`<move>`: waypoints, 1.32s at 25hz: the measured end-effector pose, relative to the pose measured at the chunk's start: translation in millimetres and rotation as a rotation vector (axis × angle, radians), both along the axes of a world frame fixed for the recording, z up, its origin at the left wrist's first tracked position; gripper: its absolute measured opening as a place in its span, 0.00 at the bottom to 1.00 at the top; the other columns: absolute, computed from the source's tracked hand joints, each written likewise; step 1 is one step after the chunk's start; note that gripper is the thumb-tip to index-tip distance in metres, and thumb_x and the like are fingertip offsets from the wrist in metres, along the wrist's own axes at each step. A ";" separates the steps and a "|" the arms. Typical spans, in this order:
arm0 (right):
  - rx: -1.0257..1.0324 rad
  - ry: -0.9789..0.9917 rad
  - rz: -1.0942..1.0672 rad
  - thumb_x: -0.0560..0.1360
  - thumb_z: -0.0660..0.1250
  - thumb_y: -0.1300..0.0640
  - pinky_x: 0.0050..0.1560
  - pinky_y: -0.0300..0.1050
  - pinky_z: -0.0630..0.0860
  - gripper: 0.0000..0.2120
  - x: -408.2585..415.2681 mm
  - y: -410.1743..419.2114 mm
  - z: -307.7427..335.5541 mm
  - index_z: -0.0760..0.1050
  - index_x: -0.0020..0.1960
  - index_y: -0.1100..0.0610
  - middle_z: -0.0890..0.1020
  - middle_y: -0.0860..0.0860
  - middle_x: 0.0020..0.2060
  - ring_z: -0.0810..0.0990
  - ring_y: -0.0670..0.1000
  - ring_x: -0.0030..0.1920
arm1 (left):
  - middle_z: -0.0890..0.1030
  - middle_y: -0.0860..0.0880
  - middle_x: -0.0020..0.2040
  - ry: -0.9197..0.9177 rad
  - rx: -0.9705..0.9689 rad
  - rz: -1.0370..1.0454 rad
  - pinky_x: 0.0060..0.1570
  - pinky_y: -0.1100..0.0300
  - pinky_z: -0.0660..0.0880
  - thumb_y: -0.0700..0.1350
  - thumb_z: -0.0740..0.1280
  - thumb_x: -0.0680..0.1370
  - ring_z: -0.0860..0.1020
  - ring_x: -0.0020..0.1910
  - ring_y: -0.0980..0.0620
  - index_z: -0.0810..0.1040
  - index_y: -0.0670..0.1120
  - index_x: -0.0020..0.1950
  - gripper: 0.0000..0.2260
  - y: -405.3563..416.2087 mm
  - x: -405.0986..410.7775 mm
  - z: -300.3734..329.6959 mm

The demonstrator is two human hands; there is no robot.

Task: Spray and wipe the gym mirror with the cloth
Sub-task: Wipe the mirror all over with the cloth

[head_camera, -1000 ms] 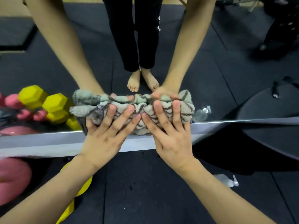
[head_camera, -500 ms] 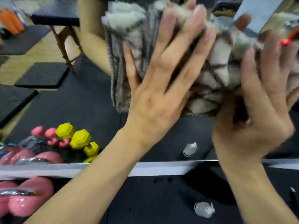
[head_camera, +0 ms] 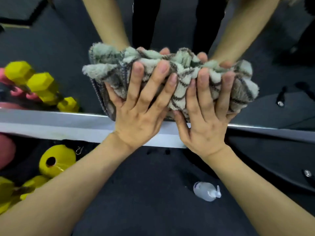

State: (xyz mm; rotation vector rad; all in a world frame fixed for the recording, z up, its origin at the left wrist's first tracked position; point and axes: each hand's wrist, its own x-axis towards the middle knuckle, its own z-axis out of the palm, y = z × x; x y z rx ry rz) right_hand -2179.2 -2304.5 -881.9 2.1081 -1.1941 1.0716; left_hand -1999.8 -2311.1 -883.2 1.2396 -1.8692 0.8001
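Note:
A bunched pale-green cloth with dark wavy stripes (head_camera: 180, 94) is pressed flat against the gym mirror (head_camera: 64, 48), low down by its metal bottom edge (head_camera: 51, 123). My left hand (head_camera: 141, 114) lies on the cloth's left half with straight, spread fingers. My right hand (head_camera: 206, 120) presses the right half the same way. Both hands touch side by side. The mirror reflects my arms, fingertips and legs. A small clear spray bottle (head_camera: 207, 191) lies on its side on the dark floor, below my right wrist.
Yellow dumbbells (head_camera: 56, 160) and a pink weight (head_camera: 6, 150) sit on the floor at the left, close to the mirror, with their reflections above. Dark rubber flooring (head_camera: 153, 193) stretches under my arms. A dark rounded piece of equipment (head_camera: 281, 159) stands at the right.
Half a second ago both hands held the cloth high on the mirror. They have swept it down to the bottom edge, the same low spot as one second ago.

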 end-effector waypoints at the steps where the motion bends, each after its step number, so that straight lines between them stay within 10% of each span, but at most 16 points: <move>1: -0.003 0.025 -0.005 0.85 0.60 0.46 0.71 0.72 0.62 0.36 -6.7 -0.1 -26.7 0.46 0.86 0.52 0.44 0.45 0.85 0.41 0.56 0.85 | 0.40 0.54 0.85 -0.003 0.005 -0.007 0.77 0.39 0.35 0.53 0.57 0.86 0.38 0.83 0.48 0.45 0.51 0.85 0.31 1.4 -3.6 -26.6; 11: -0.052 0.211 -0.004 0.82 0.66 0.59 0.79 0.60 0.49 0.37 -54.2 0.7 -85.4 0.52 0.86 0.52 0.49 0.46 0.86 0.46 0.52 0.85 | 0.41 0.53 0.85 0.091 0.101 -0.010 0.77 0.37 0.38 0.39 0.63 0.84 0.38 0.83 0.45 0.45 0.48 0.85 0.36 16.9 -38.0 -86.9; 16: -0.081 0.182 0.086 0.84 0.65 0.61 0.82 0.58 0.47 0.33 -108.6 -4.4 41.1 0.56 0.85 0.53 0.54 0.46 0.85 0.49 0.52 0.85 | 0.48 0.53 0.85 0.041 0.026 -0.154 0.78 0.42 0.38 0.36 0.56 0.85 0.47 0.84 0.47 0.54 0.46 0.84 0.27 7.6 -80.0 49.4; 20: -0.202 0.010 0.173 0.81 0.67 0.62 0.82 0.67 0.53 0.32 -152.1 -13.4 226.8 0.62 0.83 0.54 0.60 0.49 0.83 0.53 0.54 0.84 | 0.61 0.48 0.82 0.111 -0.131 -0.355 0.70 0.27 0.47 0.36 0.61 0.85 0.56 0.81 0.41 0.64 0.42 0.80 0.23 -4.5 -122.9 237.6; 24: -0.304 -0.101 0.279 0.76 0.66 0.77 0.66 0.82 0.68 0.29 -185.7 -27.0 362.4 0.73 0.75 0.62 0.73 0.63 0.72 0.67 0.77 0.73 | 0.75 0.37 0.72 0.081 -0.193 -0.437 0.61 0.16 0.63 0.33 0.67 0.81 0.68 0.75 0.31 0.73 0.37 0.74 0.20 -20.7 -146.1 374.0; 33: -0.115 0.105 0.065 0.81 0.69 0.55 0.81 0.63 0.50 0.35 -203.9 -6.0 143.4 0.59 0.84 0.46 0.56 0.47 0.83 0.46 0.54 0.85 | 0.42 0.54 0.85 -0.072 -0.045 -0.078 0.77 0.39 0.35 0.51 0.59 0.85 0.40 0.83 0.47 0.46 0.50 0.85 0.33 -5.8 -165.5 143.9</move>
